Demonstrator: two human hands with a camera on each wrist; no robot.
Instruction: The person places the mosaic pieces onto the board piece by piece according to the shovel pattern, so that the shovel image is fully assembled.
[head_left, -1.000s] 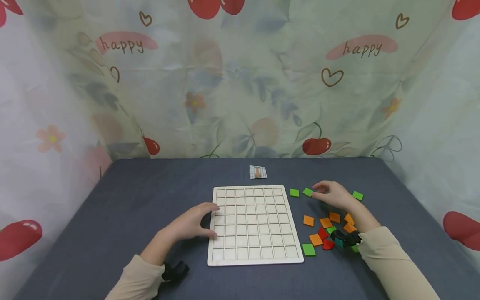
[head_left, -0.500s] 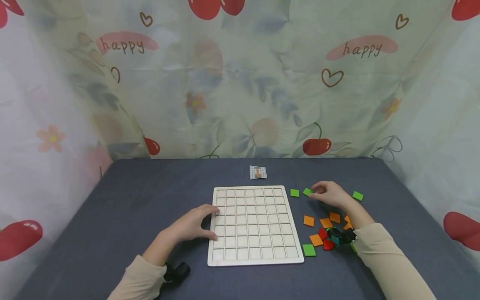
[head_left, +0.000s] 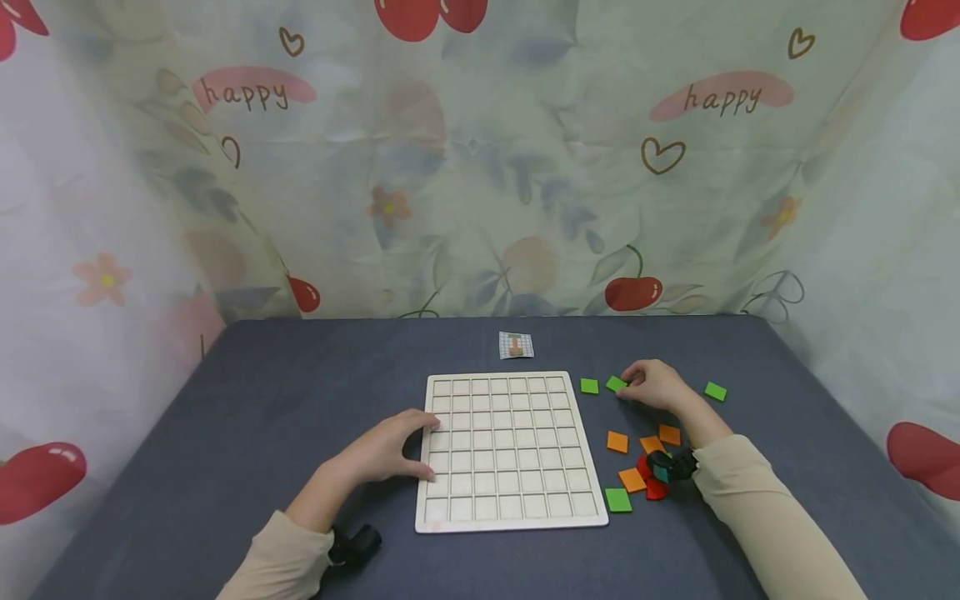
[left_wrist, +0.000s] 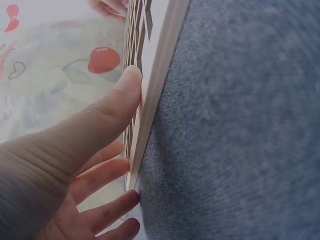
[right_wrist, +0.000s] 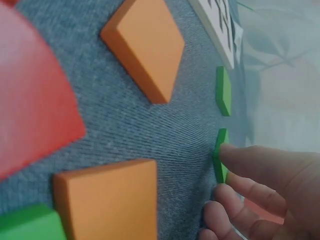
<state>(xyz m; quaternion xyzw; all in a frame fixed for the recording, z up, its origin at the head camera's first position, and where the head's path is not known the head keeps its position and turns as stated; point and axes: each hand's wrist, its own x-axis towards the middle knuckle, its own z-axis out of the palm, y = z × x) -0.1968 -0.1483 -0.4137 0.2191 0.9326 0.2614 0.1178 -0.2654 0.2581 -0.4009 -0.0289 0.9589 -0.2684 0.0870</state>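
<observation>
A white grid board with bare square cells lies flat on the table. My left hand rests on its left edge, thumb and fingers spread apart. In the left wrist view, the thumb lies on the board's rim, with the other fingers further along the edge. Right of the board's far corner, my right hand pinches a green square tile. The right wrist view has the thumb against this green tile, which stays at the table surface, and the other fingers curled beside it.
Another green tile lies between the board and the pinched one; one more green tile is further right. Orange tiles and red pieces cluster below my right wrist, partly covered. A small patterned card lies behind the board.
My right hand has edged left and its fingers have closed on the green tile. The right forearm swung left, covering some orange tiles. My left hand and the board stay put.
</observation>
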